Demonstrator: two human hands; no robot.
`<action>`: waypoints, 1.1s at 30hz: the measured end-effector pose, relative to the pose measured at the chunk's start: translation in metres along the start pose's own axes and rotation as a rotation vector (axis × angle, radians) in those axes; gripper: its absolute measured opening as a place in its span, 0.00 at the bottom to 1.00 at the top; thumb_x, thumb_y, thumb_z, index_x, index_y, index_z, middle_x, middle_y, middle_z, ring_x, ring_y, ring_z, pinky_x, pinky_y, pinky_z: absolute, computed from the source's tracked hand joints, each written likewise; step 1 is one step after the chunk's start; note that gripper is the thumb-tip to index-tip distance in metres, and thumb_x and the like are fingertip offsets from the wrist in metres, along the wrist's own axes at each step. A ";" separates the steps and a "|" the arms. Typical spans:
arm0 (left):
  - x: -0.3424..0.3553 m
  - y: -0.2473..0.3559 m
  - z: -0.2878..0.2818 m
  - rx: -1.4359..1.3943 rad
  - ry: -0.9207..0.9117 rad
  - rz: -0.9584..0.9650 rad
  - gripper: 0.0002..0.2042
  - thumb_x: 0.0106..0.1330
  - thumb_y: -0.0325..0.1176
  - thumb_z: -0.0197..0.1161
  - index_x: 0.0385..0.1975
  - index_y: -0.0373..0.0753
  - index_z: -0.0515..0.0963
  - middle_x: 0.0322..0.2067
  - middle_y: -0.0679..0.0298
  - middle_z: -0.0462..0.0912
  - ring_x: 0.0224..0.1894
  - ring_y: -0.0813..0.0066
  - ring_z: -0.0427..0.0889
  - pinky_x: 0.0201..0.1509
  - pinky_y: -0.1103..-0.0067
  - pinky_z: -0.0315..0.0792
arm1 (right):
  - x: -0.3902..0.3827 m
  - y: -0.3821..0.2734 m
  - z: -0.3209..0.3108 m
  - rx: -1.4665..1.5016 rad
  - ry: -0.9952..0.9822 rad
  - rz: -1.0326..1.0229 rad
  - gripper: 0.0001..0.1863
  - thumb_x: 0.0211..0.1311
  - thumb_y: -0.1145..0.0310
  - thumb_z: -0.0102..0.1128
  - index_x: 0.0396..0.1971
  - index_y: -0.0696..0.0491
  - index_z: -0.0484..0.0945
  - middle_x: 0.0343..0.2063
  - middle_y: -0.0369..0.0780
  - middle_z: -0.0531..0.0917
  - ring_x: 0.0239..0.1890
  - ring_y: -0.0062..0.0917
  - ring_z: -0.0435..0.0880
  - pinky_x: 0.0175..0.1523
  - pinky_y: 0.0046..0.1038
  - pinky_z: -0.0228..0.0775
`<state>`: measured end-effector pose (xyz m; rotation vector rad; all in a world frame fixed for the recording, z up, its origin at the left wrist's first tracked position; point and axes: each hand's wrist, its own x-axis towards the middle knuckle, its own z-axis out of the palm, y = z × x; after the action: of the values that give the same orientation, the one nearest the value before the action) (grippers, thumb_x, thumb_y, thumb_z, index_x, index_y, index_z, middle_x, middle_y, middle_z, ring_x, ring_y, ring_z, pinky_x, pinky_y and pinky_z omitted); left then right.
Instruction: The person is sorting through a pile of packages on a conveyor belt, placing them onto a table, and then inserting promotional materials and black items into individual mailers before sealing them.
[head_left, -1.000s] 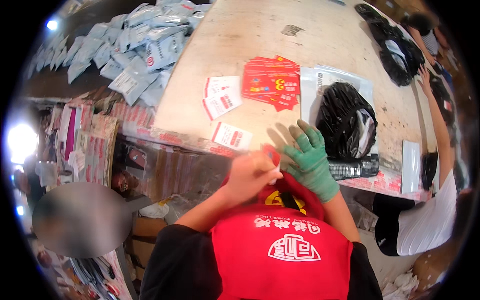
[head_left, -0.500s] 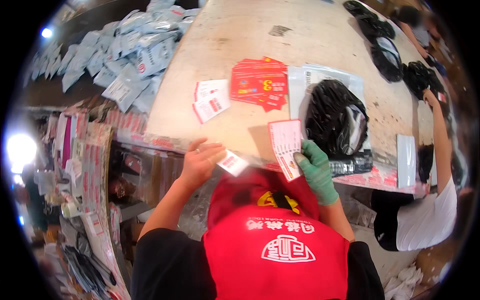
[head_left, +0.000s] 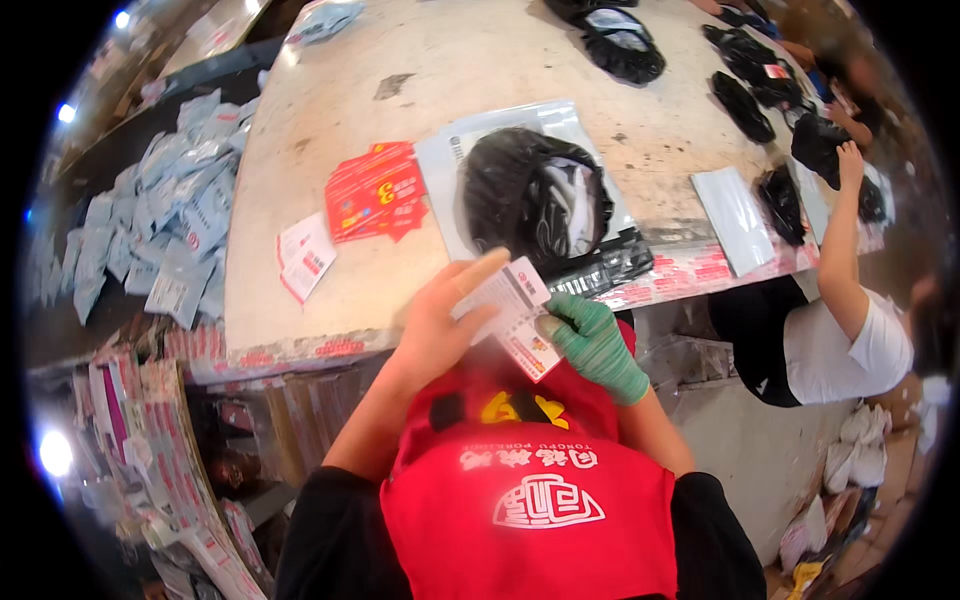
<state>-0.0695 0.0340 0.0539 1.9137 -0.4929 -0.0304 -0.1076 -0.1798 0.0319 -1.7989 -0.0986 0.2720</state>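
Observation:
My bare left hand (head_left: 432,325) grips a white printed card (head_left: 512,285) between thumb and fingers. In a green knitted glove, my right hand (head_left: 600,350) pinches a second card (head_left: 530,352) with a pink edge. The two cards overlap in front of my red apron (head_left: 540,450). Just beyond lies a black plastic bundle (head_left: 495,185) with pale contents showing at its opening. It rests on grey-white mailing bags (head_left: 440,165). Left of it, red cards (head_left: 375,198) are fanned out on the table, beside a few white-and-pink cards (head_left: 310,260).
Grey packed parcels (head_left: 190,200) are heaped beyond the table's left edge. On the right, a co-worker in a white shirt (head_left: 860,345) touches a black bundle (head_left: 820,150). A flat grey mailing bag (head_left: 735,220) and more black bundles (head_left: 625,50) lie on the table (head_left: 480,70).
My left hand has moved right and up with its card, bringing it over the card in my right hand. The view has shifted, so the table's things appear further left.

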 end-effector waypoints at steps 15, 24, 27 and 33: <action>0.016 0.015 0.084 0.147 -0.185 0.325 0.17 0.45 0.27 0.70 0.38 0.40 0.79 0.32 0.60 0.78 0.38 0.59 0.77 0.42 0.69 0.73 | -0.041 0.029 -0.007 0.600 0.383 0.046 0.14 0.68 0.63 0.51 0.46 0.57 0.75 0.38 0.35 0.79 0.37 0.14 0.76 0.39 0.21 0.69; 0.064 -0.042 0.017 0.324 0.086 -0.078 0.19 0.55 0.26 0.59 0.49 0.38 0.75 0.33 0.53 0.78 0.39 0.53 0.78 0.43 0.67 0.72 | 0.037 -0.018 -0.066 -0.599 0.480 -0.669 0.17 0.55 0.76 0.54 0.47 0.55 0.77 0.42 0.40 0.81 0.44 0.29 0.80 0.48 0.27 0.73; 0.074 -0.043 -0.027 0.276 -0.028 -0.072 0.16 0.55 0.22 0.55 0.45 0.38 0.79 0.30 0.53 0.76 0.36 0.57 0.77 0.40 0.71 0.71 | 0.055 -0.032 -0.054 -0.886 0.327 -0.894 0.20 0.45 0.74 0.57 0.44 0.52 0.79 0.40 0.41 0.81 0.46 0.34 0.78 0.49 0.32 0.73; 0.094 -0.037 -0.019 0.304 0.139 -0.043 0.11 0.57 0.26 0.61 0.40 0.40 0.81 0.29 0.56 0.75 0.33 0.60 0.77 0.36 0.72 0.70 | 0.104 -0.003 -0.002 -1.174 0.093 -0.796 0.15 0.49 0.67 0.54 0.38 0.53 0.79 0.38 0.40 0.79 0.39 0.32 0.76 0.39 0.32 0.71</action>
<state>0.0332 0.0296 0.0478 2.2056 -0.3777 0.1566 -0.0065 -0.1595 0.0215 -2.7101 -1.0562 -0.5682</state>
